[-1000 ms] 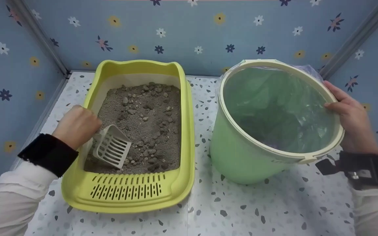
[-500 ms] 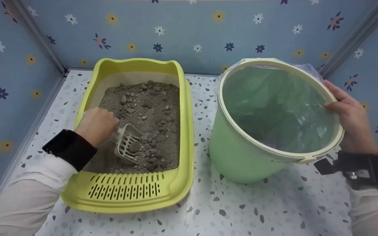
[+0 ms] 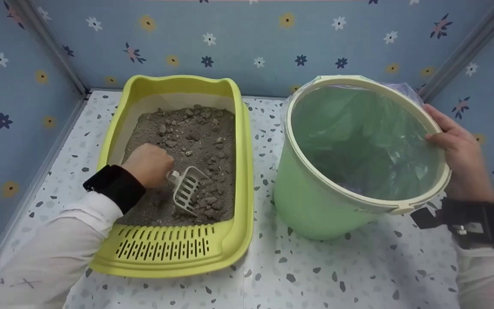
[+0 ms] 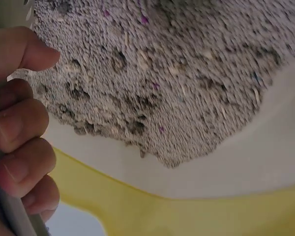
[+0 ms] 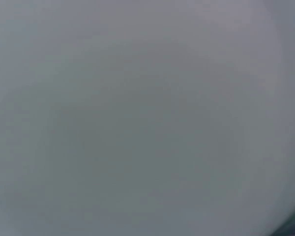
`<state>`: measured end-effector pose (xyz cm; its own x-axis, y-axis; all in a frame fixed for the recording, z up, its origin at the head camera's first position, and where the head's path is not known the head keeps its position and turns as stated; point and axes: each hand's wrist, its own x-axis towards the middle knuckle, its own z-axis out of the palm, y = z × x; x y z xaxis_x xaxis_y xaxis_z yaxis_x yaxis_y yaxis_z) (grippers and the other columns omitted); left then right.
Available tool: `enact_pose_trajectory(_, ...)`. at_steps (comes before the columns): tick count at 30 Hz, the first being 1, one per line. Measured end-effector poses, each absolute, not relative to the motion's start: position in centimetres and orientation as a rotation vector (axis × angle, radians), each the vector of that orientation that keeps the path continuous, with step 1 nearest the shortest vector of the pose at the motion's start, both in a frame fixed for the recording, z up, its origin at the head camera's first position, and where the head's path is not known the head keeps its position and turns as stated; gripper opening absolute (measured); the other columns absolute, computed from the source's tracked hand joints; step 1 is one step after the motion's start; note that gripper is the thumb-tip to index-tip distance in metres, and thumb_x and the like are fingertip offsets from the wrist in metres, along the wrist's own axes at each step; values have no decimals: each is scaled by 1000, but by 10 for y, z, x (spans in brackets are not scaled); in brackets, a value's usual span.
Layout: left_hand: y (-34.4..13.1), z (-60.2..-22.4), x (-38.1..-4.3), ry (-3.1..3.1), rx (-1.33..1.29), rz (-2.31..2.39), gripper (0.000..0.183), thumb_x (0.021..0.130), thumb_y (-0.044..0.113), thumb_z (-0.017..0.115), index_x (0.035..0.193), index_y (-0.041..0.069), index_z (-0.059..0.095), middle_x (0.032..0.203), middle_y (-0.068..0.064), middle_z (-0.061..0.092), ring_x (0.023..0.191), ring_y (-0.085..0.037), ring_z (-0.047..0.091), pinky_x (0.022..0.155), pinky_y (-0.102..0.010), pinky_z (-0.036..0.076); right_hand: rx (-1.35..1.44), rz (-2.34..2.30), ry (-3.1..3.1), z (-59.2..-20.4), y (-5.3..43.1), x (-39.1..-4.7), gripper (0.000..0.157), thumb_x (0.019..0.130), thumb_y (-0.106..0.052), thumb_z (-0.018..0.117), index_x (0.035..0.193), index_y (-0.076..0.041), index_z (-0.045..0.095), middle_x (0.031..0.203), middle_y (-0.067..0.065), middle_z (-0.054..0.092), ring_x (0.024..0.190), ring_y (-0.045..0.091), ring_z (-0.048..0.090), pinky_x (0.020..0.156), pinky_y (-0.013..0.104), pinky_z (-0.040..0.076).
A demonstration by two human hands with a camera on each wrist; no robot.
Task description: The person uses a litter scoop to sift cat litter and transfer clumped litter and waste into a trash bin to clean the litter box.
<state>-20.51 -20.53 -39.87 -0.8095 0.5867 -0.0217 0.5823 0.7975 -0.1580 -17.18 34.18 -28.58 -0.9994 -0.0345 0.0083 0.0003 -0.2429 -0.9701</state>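
My left hand (image 3: 150,165) grips the handle of a grey slotted litter scoop (image 3: 187,189). The scoop's lower edge sits in the grey-brown cat litter (image 3: 174,128), against a pile of clumps (image 3: 209,204). In the left wrist view, curled fingers (image 4: 27,157) wrap the scoop handle above the litter. Around the litter stands a yellow-green litter box (image 3: 245,171). At the right, my right hand (image 3: 459,146) holds the rim of a light green trash bin (image 3: 315,206), thumb on the inner side. The bin leans toward me, lined with a clear plastic bag (image 3: 358,124). The right wrist view is a pale blur.
The litter box's front ledge (image 3: 165,244) is slotted. A white speckled floor (image 3: 268,266) runs between and in front of box and bin. Blue flowered panels (image 3: 251,43) stand close behind and at both sides.
My left hand has moved right with the scoop, pushing through the litter from the left side toward the clumps at the right. My right hand and the bin stay nearly still.
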Motion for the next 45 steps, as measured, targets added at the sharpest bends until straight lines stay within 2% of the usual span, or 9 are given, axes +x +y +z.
enact_pose_trajectory(5, -198, -406, -213, -3086, -921, 307, 36, 63, 0, 58, 51, 17, 29, 48, 3, 30, 44, -16, 33, 45, -36, 38, -50, -2502, 1844, -286, 342, -173, 61, 92, 12, 41, 147, -13, 32, 156, 5, 19, 120, 10, 53, 95, 23, 42)
enact_pose_trajectory(9, -189, -416, -217, -3108, -945, 342, 39, 72, 4, 60, 50, 18, 31, 48, 3, 33, 44, -16, 35, 47, -38, 42, -32, -2526, 1805, -285, 342, -173, 60, 91, 13, 41, 145, -13, 35, 155, 7, 20, 119, 12, 54, 94, 25, 43)
enact_pose_trajectory(12, -183, -425, -218, -3104, -993, 312, 45, 80, 17, 66, 51, 18, 31, 49, 2, 35, 45, -16, 37, 48, -40, 45, -18, -2522, 1804, -284, 343, -172, 60, 91, 13, 41, 145, -14, 36, 156, 6, 20, 118, 12, 55, 93, 25, 44)
enact_pose_trajectory(16, -180, -432, -218, -3105, -1001, 197, 52, 78, 31, 73, 52, 18, 30, 49, 3, 33, 45, -16, 34, 48, -37, 38, -2, -2509, 1812, -284, 342, -172, 60, 92, 12, 40, 146, -15, 35, 155, 5, 21, 118, 12, 55, 92, 25, 46)
enact_pose_trajectory(22, -188, -444, -221, -3023, -1045, 42, 47, 71, 15, 71, 53, 18, 28, 49, 3, 32, 45, -17, 34, 48, -39, 41, 7, -2527, 1813, -284, 341, -173, 60, 92, 12, 40, 146, -15, 34, 156, 4, 21, 120, 13, 53, 93, 25, 45)
enact_pose_trajectory(25, -193, -452, -222, -2986, -1055, -31, 41, 66, 4, 64, 53, 18, 28, 49, 4, 33, 44, -17, 34, 46, -39, 42, 15, -2507, 1840, -284, 342, -173, 60, 92, 11, 40, 146, -15, 33, 156, 3, 20, 120, 11, 52, 93, 24, 45)
enact_pose_trajectory(28, -197, -459, -224, -2972, -1055, -104, 36, 60, -3, 55, 53, 18, 26, 49, 5, 29, 44, -15, 30, 43, -35, 37, 17, -2488, 1851, -285, 343, -173, 61, 93, 11, 40, 147, -15, 31, 156, 4, 19, 118, 9, 54, 92, 22, 45)
enact_pose_trajectory(34, -201, -460, -222, -2982, -1054, -198, 34, 60, -4, 53, 54, 18, 28, 50, 6, 28, 44, -14, 29, 43, -31, 31, 12, -2503, 1822, -285, 342, -174, 61, 92, 12, 42, 146, -15, 34, 156, 4, 19, 117, 10, 55, 94, 23, 43)
enact_pose_trajectory(45, -212, -448, -231, -3041, -913, -373, 30, 61, -2, 53, 54, 19, 32, 52, 4, 31, 47, -15, 31, 47, -30, 30, 55, -2533, 1774, -284, 341, -174, 60, 92, 12, 41, 144, -16, 38, 155, 4, 22, 120, 12, 53, 94, 25, 44)
